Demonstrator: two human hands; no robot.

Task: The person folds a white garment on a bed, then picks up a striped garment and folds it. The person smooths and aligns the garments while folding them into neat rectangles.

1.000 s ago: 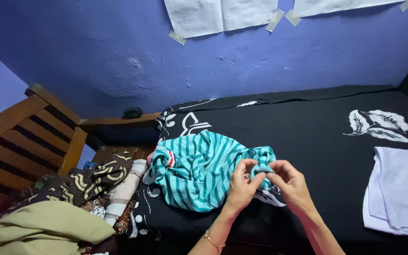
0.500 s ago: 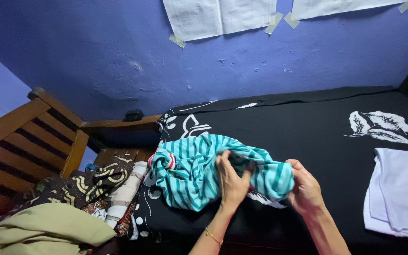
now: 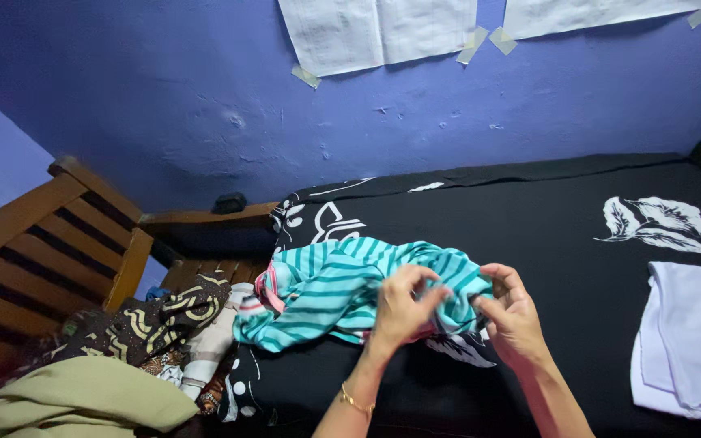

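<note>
Left hand and right hand both pinch the bunched teal striped shirt lying on the black bedsheet. Judged light, limp, non-slippery; best gripped at a hem or seam.

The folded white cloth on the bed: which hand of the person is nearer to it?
The right hand. It grips the striped teal garment, with bare black bedsheet between it and the white cloth. The left hand is farther away, on the garment's middle.

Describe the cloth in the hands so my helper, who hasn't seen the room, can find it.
On the black bed cover under the blue wall, look near its left end. The striped cloth lies bunched there, gripped by the left hand and right hand. Its teal stripes and pink trim set it apart from the white cloth at the right.
</note>
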